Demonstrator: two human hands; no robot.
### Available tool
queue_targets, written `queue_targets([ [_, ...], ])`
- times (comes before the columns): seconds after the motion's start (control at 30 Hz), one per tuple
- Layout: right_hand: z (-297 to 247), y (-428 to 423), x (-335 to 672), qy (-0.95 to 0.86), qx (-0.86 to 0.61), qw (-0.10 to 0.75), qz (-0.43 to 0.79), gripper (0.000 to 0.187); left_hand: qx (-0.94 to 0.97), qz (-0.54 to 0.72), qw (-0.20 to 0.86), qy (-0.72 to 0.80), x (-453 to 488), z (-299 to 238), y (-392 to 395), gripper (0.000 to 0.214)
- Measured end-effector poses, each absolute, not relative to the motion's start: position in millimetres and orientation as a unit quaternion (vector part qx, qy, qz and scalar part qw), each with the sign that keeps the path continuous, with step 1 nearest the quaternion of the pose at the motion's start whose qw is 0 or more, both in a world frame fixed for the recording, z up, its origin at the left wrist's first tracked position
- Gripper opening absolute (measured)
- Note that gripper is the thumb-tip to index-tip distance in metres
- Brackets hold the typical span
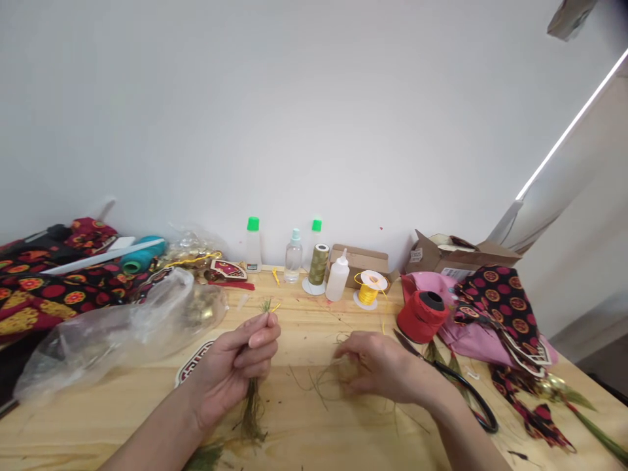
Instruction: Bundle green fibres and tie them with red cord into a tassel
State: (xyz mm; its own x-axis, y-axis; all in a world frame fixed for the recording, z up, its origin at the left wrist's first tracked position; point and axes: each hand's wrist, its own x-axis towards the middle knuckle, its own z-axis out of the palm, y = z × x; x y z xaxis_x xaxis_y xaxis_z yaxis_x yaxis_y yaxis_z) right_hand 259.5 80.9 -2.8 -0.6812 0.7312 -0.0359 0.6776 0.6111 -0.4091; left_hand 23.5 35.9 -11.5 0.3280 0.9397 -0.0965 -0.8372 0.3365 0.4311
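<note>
My left hand (235, 369) is closed round a small bundle of thin green strands (254, 405), likely peacock feather fibres. Their tips stick up above my fingers and the rest hangs below my palm. My right hand (377, 373) rests on the wooden table (304, 438) over a loose scatter of the same green strands (326, 383). Its fingers are curled and pinch at them; whether it holds any I cannot make out. The hands are about a hand's width apart.
Black scissors (461, 386) lie by my right wrist. Behind stand a red thread cone (422, 316), yellow spool (369, 290), olive spool (318, 265), several small bottles (293, 256) and cardboard boxes (441, 255). Patterned fabric (510, 307) lies right, a clear plastic bag (122, 327) and more fabric left.
</note>
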Motion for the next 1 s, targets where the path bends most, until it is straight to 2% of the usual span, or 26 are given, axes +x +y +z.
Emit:
queue_targets([
  [0.13,-13.8,78.4,236.9,-0.908,-0.365,0.088,0.183,0.016,0.152,0.558,0.797,0.176,24.1,-10.4,35.6,0.02],
  [0.23,-19.6,76.6,225.4,-0.908,-0.374,0.085,0.17,0.009,0.149,0.557,0.795,0.187,24.1,-10.0,35.7,0.022],
  [0.43,-13.5,76.9,240.3,-0.908,-0.389,0.049,0.147,0.011,0.154,0.558,0.794,0.184,24.3,-9.4,35.9,0.021],
  [0.6,-2.0,82.8,271.2,-0.88,-0.426,0.019,0.207,0.013,0.157,0.553,0.796,0.187,24.5,-9.3,35.6,0.018],
  [0.83,1.4,83.4,263.4,-0.89,-0.395,0.09,0.209,0.009,0.156,0.552,0.799,0.18,23.5,-11.0,36.2,0.015],
  [1.0,-6.5,77.5,249.6,-0.91,-0.344,0.051,0.226,0.01,0.161,0.548,0.802,0.176,23.6,-10.6,36.4,0.016],
])
